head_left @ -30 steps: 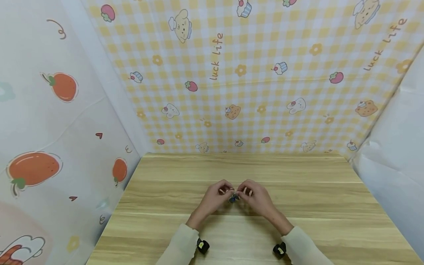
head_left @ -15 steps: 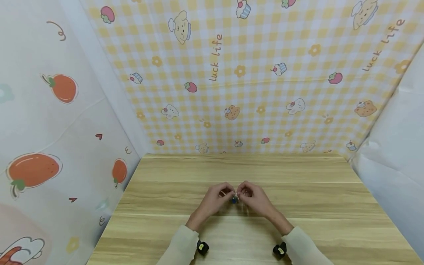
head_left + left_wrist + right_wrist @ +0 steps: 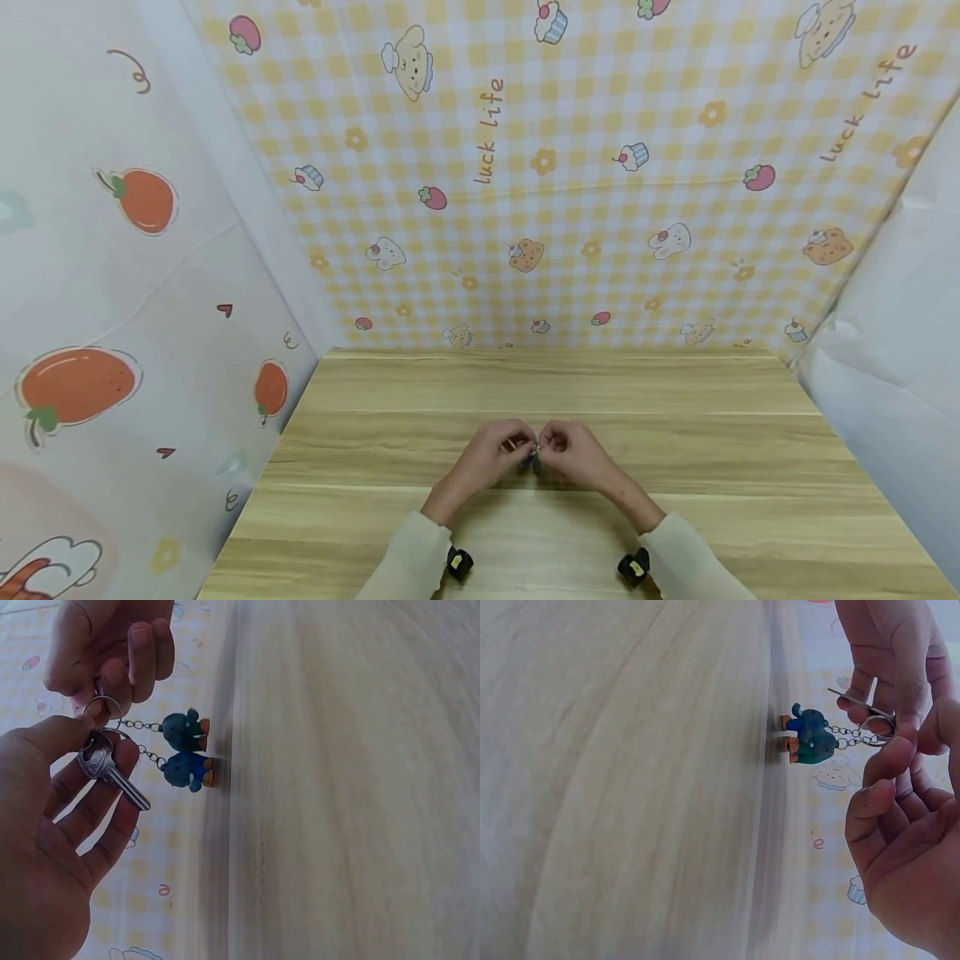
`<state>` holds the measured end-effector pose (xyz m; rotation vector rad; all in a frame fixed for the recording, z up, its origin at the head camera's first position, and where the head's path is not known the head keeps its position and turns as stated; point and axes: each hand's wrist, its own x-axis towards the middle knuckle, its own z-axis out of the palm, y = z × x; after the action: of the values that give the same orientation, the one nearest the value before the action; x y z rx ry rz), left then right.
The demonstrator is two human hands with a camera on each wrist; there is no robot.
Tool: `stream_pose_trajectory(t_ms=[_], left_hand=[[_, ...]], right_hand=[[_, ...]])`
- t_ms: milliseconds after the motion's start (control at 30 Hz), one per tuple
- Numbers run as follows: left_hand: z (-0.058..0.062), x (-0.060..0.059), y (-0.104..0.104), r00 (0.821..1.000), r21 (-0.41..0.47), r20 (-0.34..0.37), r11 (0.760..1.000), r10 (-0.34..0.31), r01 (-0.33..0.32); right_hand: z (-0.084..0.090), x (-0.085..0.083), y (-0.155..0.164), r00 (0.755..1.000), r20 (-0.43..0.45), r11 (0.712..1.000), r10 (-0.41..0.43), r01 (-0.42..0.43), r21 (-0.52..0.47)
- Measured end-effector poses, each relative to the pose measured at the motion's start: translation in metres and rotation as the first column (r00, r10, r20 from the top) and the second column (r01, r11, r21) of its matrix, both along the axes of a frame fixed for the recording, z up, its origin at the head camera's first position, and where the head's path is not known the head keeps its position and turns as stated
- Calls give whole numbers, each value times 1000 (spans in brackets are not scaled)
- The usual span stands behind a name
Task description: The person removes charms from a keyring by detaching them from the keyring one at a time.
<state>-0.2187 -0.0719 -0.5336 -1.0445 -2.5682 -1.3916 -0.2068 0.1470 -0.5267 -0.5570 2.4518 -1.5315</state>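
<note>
Near the middle of the table, my left hand (image 3: 483, 458) and right hand (image 3: 581, 458) meet fingertip to fingertip. Thumb and forefinger of the left pinch a metal key ring (image 3: 118, 736) by a silver key (image 3: 112, 774), which lies across the fingers. The right thumb and forefinger pinch at a ring (image 3: 103, 705) right beside it; fingertips partly hide how the two rings join. From short chains dangle two small figure charms, a green one (image 3: 180, 732) and a blue one (image 3: 184, 772), side by side. In the right wrist view, the key (image 3: 861, 703) appears edge-on.
The wood-grain table (image 3: 555, 379) spreads around both hands. Behind it rises a yellow checked cloth (image 3: 570, 208) with cartoon prints. White sheeting (image 3: 885, 300) borders the right side, and a fruit-printed sheet (image 3: 187, 275) the left. A black wrist camera (image 3: 459, 564) sits at the left sleeve.
Both hands have shifted slightly toward the person, and the fingertips stay close together. The charms have swung and sit a little lower in the head view.
</note>
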Motion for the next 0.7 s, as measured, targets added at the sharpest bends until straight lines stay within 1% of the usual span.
stream_pose_trajectory(t_ms=[267,367,500,600,700], left_hand=[[0,1,-1,996,-42,-82,999,-32,28],[0,1,-1,994,-51,-105,998,-38,32],[-1,0,-1,993,-58,-108,998,-38,32],[-1,1,-1,994,-60,-99,998,-35,29],[0,1,-2,993,-58,-107,998,-40,34]], right_hand=[[-3,2,-1,1000,-24,1000,3,-3,6],[-3,4,-1,1000,-3,1000,10,-10,-6],[-3,5,0,999,44,1000,20,-19,-21],[-4,4,1,999,45,999,30,-29,-18],[-6,3,2,998,39,999,42,-42,-21]])
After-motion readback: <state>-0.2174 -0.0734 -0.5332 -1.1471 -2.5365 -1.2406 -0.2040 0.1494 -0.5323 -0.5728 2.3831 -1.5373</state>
